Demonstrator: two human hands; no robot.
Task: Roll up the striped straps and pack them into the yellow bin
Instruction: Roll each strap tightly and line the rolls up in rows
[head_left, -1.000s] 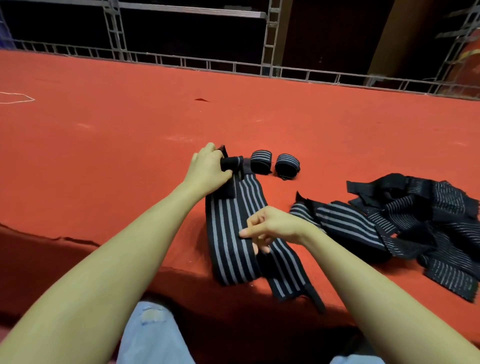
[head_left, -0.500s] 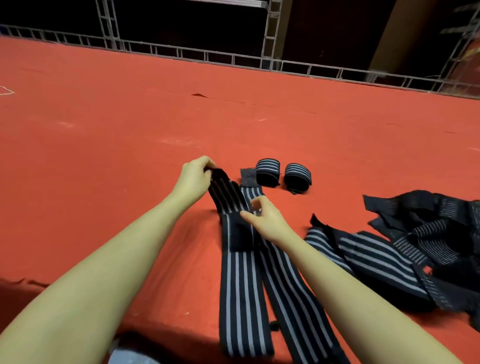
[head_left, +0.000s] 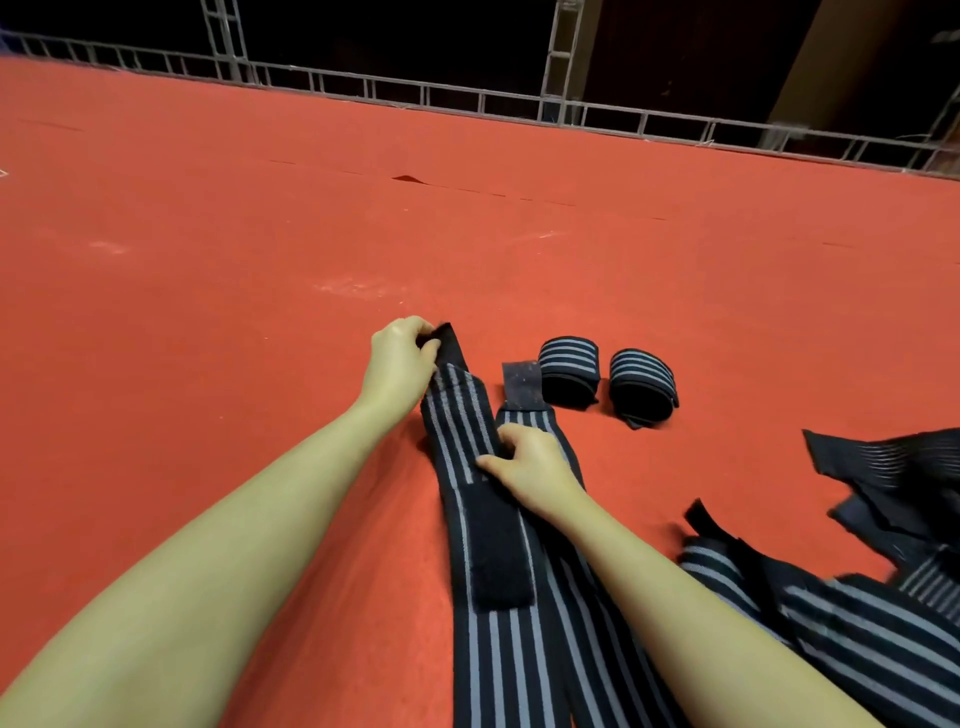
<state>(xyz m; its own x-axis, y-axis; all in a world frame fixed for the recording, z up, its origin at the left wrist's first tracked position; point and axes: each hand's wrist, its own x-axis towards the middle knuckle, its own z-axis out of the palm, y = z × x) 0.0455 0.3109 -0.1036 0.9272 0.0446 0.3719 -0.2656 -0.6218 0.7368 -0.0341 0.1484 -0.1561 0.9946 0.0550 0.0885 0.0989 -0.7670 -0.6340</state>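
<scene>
Red carpeted surface (head_left: 208, 322): left hand (head_left: 400, 358) now pinches the black grey-striped elastic strap's (head_left: 462, 441) far tip, right hand (head_left: 530, 467) has slid up, gripping mid-strap. Rolling's about to start; no bin visible.

Two bare forearms and hands, seen from above

The left hand (head_left: 402, 364) and right hand (head_left: 535, 467) wear no gloves, rings, watch or bands. Both forearms are uncovered from the wrists back to the lower edge of the view, with no sleeve or cuff showing. No other clothing is visible.
</scene>
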